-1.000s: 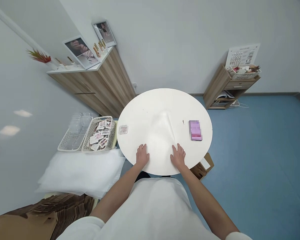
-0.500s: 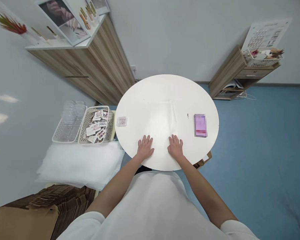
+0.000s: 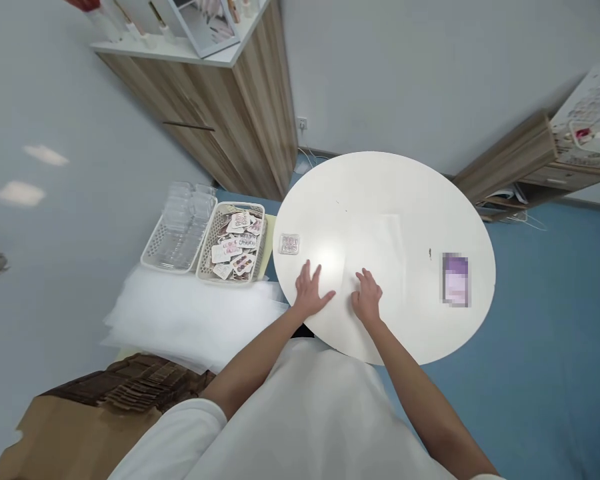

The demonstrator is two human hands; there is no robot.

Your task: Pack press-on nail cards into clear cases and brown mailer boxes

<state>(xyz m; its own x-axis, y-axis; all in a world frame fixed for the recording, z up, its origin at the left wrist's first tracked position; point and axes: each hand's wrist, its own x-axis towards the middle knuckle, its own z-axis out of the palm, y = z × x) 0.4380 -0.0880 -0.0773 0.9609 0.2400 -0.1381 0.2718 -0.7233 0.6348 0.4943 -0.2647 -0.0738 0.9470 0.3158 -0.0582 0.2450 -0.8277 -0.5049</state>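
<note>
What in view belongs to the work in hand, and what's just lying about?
Likely in use:
Thin translucent white sheet
Left hand, near it
Right hand, over it
Rounded white table

Apparently lying about:
Small clear case
Pixelated purple rectangular item
White plastic basket of cards
White basket of clear trays
Layered white sheeting
Brown cardboard stack

"What sort of place is pictured?"

"A small workroom, by its look one for packing, with a display corner."

"What shows it?"

"Stacked cardboard (image 3: 75, 433), white sheets (image 3: 190, 310), clear plastic cases (image 3: 180, 213) and a basket (image 3: 230, 281) of printed cards (image 3: 240, 243), all left of a white table (image 3: 430, 200)."

"And the display corner?"

"A wood-grain cabinet (image 3: 200, 110), topped by a framed photograph (image 3: 215, 27) of fingers."
</note>
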